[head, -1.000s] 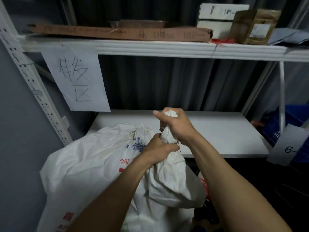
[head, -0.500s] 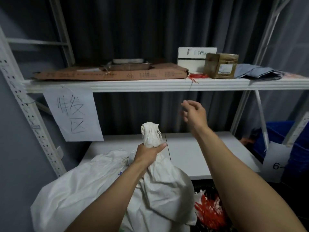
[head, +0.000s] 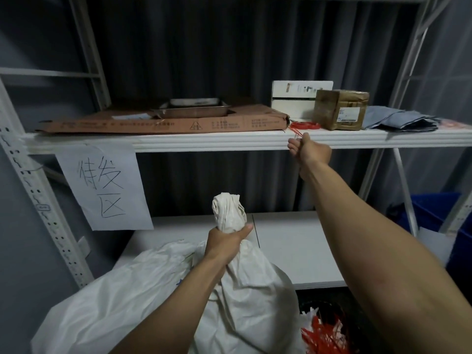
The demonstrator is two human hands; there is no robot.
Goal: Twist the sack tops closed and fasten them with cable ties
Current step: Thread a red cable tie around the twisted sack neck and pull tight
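Left hand point(head: 227, 242) is gripping the white sack point(head: 245, 302) by its twisted neck, fingers wrapped tight round it. The bunched sack top point(head: 228, 210) is sticking up just above the fist, and the body is sagging below it. Farther off, the right hand point(head: 309, 149), arm outstretched, is pinching loose ends of the red cable ties point(head: 305, 125) between thumb and curled fingers. Their bundle is lying on the upper shelf point(head: 204, 141) just above the pinch.

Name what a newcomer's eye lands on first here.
The left hand grips the twisted neck of the white sack, low centre. The right hand is stretched up to the upper shelf edge, pinching red cable ties from a small pile beside the brown box. A handwritten paper sign hangs from that shelf at left.
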